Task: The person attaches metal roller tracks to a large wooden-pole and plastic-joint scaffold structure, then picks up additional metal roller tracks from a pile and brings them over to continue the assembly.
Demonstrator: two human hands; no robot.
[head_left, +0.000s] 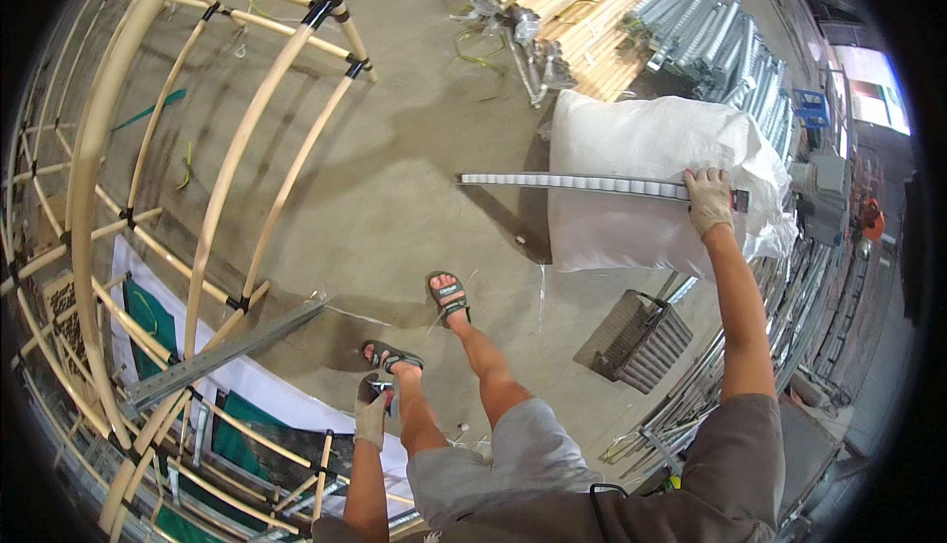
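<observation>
My right hand [709, 204], in a pale work glove, is closed around one end of a roller track [572, 182], a narrow metal rail lined with white rollers. The track reaches left across a stuffed white woven sack [631, 232], its far end extending past the sack over the floor. Whether it rests on the sack or hangs just above it I cannot tell. My left hand [370, 419], also gloved, hangs low beside my left leg. Its fingers are closed on a small dark tool [381, 387] with a red part; its exact kind is unclear.
A frame of cream pipes with black joints [237, 158] fills the left, with a grey metal rail [227, 354] across it. Bundled cream pipes [562, 20] and roller tracks [710, 35] lie beyond the sack. A grey basket [641, 341] stands right of my feet.
</observation>
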